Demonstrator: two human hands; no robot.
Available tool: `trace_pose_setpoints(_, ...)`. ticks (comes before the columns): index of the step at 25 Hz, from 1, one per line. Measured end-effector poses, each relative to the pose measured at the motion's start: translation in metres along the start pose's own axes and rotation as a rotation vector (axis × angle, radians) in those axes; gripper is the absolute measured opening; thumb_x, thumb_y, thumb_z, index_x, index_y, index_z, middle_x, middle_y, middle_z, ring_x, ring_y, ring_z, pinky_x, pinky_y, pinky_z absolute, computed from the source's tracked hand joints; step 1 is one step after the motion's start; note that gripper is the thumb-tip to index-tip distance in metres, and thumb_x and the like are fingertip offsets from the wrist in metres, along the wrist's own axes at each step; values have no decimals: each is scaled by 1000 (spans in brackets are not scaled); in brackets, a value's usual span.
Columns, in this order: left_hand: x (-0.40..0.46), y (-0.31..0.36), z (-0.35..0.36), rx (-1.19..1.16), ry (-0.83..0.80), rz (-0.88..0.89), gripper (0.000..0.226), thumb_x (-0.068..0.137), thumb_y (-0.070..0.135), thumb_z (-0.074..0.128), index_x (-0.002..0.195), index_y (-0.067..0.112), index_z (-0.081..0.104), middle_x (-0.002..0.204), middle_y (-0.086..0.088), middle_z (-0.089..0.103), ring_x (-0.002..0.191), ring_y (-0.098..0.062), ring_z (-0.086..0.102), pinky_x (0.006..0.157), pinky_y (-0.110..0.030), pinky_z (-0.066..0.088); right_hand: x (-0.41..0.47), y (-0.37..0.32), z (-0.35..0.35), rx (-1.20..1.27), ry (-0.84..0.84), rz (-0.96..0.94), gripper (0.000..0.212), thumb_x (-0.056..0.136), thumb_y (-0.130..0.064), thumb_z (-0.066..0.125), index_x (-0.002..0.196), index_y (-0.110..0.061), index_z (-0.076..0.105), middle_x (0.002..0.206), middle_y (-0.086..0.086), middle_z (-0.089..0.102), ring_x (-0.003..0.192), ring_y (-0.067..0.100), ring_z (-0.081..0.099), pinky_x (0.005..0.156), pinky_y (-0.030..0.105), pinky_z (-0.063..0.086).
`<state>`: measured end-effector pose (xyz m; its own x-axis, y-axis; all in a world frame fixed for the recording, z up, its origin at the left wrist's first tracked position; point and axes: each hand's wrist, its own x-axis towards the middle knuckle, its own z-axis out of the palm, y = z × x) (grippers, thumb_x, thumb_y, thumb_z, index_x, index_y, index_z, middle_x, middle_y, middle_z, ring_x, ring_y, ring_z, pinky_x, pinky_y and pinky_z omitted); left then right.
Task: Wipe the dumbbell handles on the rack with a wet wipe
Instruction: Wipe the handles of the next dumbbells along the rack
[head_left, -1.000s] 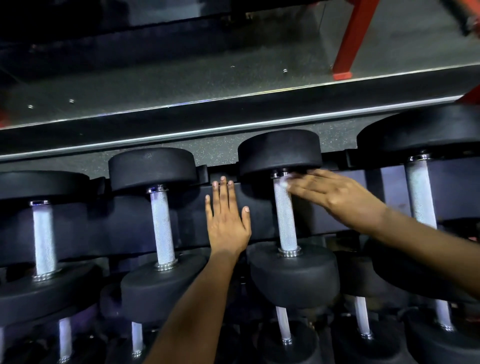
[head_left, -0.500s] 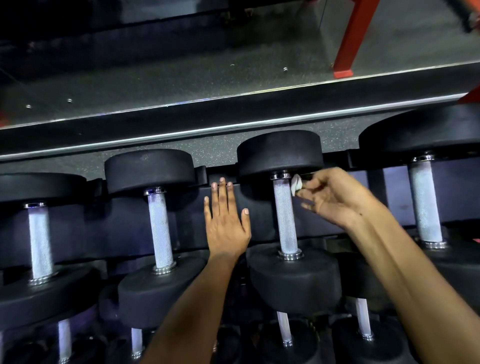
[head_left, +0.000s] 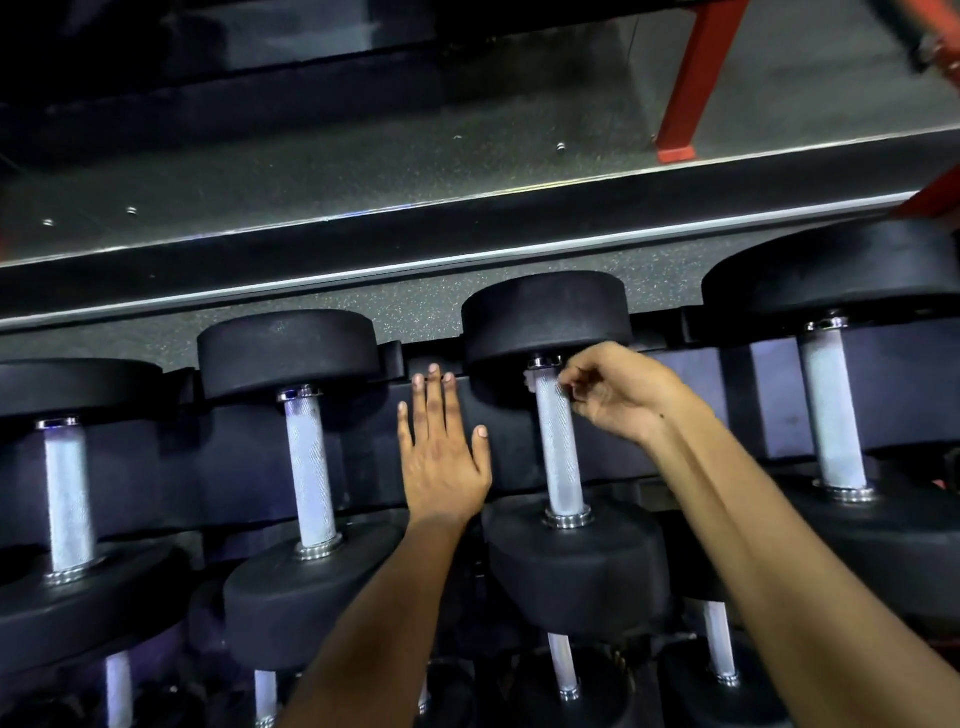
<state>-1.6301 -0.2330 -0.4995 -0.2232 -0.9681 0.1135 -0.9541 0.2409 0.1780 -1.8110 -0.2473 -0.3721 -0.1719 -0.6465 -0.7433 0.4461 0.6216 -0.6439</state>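
Several black dumbbells with knurled silver handles lie across the dark rack. My right hand curls round the top of the third dumbbell's handle, just under its far head. A bit of white wet wipe shows at the left of the handle, pressed there by my fingers. My left hand lies flat with straight fingers on the rack between the second handle and the third.
More dumbbells lie on a lower tier below. Other handles stand at far left and right. Behind the rack runs speckled floor and a raised platform edge with a red frame leg.
My right hand went from flat fingers over the handle top to pinching the wipe, then curled round the handle's top with the wipe. The left hand stayed put.
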Motion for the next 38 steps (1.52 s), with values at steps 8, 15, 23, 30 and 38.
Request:
trace_pose_setpoints(8, 2, -1, 1, -16, 19, 11, 66, 93, 36, 31, 150, 3, 24, 159, -15, 22, 148, -27, 13, 118, -45, 10, -29, -2, 3, -1196, 162, -549, 20, 83, -4, 56, 95, -14, 69, 99, 14, 68, 96, 30, 64, 77, 29, 49)
trace_pose_setpoints(15, 2, 0, -1, -35, 32, 10, 66, 93, 35, 31, 151, 3, 24, 159, -15, 23, 148, -27, 14, 118, -44, 9, 37, -3, -4, -2512, -333, -1333, 41, 95, 1, 27, 107, -12, 64, 101, 1, 67, 103, 16, 62, 119, 38, 1)
trace_pose_setpoints(23, 1, 0, 0, -20, 38, 11, 66, 95, 36, 29, 151, 4, 22, 159, -14, 21, 148, -26, 12, 119, -43, 7, 27, 17, 34, -3094, -570, -967, 31, 92, -6, 47, 121, -12, 58, 129, 2, 59, 130, 17, 43, 119, 33, 7)
trace_pose_setpoints(30, 1, 2, -1, -31, 39, 7, 65, 94, 35, 31, 151, 4, 24, 159, -14, 22, 148, -27, 14, 119, -44, 9, 32, 8, -17, -2391, -479, -1771, 45, 81, -8, 28, 68, -19, 69, 75, -5, 68, 86, 12, 68, 101, 25, 41)
trace_pose_setpoints(38, 1, 2, 0, -11, 25, 3, 66, 95, 37, 29, 152, 3, 20, 160, -13, 18, 149, -25, 10, 120, -43, 5, 4, 26, -66, -1598, 54, -1531, 38, 86, -2, 42, 116, -6, 65, 113, 7, 68, 101, 22, 67, 97, 27, 38)
